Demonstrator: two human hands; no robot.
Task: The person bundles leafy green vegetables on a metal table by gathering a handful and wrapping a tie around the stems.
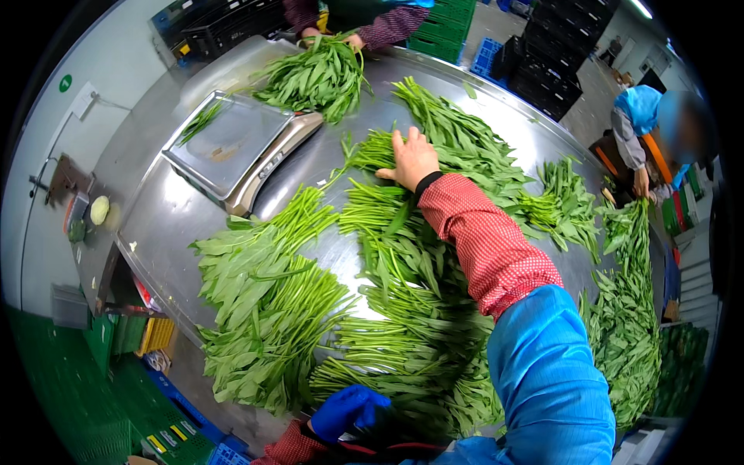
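My right hand (pixel 414 158), bare below a red checked sleeve, reaches across the steel table (pixel 174 244). Its fingers are spread over the stem end of a bundle of long-stemmed leafy greens (pixel 372 152), touching it. My left hand (pixel 346 410), in a blue glove, is low at the near edge with fingers bent; whether anything is in it cannot be made out. Beside that glove lie more bunches of greens (pixel 372 343), stems pointing left. Another group of bunches (pixel 273 325) lies to their left, stems pointing right. My right arm covers part of the greens.
A weighing scale (pixel 238 142) with a few loose sprigs stands at left. Across the table, a person's hands (pixel 351 42) hold a bunch. Another person's hand (pixel 641 183) is at right, near a large pile of greens (pixel 625 349). Green crates (pixel 75 372) stand at lower left.
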